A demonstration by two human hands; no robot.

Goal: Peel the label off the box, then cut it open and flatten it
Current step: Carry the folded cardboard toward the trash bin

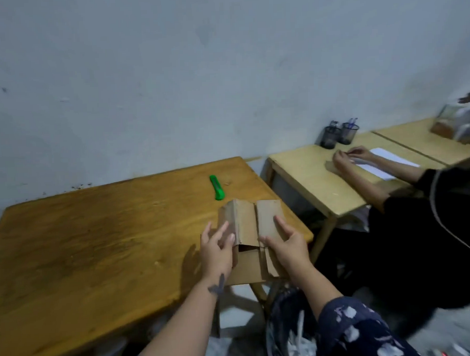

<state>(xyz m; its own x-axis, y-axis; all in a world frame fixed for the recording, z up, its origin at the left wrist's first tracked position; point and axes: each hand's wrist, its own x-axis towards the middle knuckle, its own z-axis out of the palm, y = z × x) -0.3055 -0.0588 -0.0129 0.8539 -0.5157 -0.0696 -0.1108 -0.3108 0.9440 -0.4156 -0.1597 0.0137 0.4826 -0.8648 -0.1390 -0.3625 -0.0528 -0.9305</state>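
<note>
Brown cardboard box (pixel 253 231) lies opened out at the near right corner of our orange-brown wooden table (pixel 96 237), its near end overhanging the edge. Left hand (pixel 217 252) and right hand (pixel 285 245) both rest on it, fingers straight and spread, pressing the panels. Green plastic utility knife (pixel 217 187) lies just beyond, untouched. We should press along the creases, working outward, so the raised middle fold settles.

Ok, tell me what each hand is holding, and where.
Nothing is gripped. The left hand and right hand press flat on the cardboard box, one on each top flap.
</note>
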